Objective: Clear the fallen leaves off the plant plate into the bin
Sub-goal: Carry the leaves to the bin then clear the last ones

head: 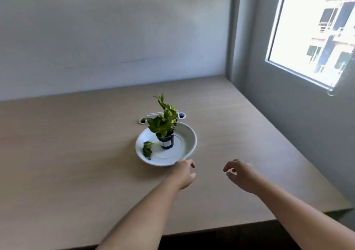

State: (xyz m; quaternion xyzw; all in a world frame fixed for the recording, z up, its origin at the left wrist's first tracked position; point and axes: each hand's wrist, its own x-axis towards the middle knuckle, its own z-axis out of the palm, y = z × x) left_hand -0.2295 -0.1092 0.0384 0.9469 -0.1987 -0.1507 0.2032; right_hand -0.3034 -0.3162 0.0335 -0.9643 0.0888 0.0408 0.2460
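Observation:
A white plate [189,144] sits in the middle of the wooden table. On it stands a small dark pot [166,142] holding a green leafy plant [165,119]. A clump of fallen green leaves [147,149] lies on the plate's left side. My left hand [184,173] is at the plate's near rim, fingers loosely curled, holding nothing; whether it touches the rim is unclear. My right hand [240,174] hovers over the table to the right of the plate, fingers loosely curled and empty. No bin is in view.
A white cable-port fitting [143,120] is set in the table [76,153] just behind the plate. A wall stands behind the table, and a wall with a window [311,30] bounds it on the right. The table's front edge runs near my forearms.

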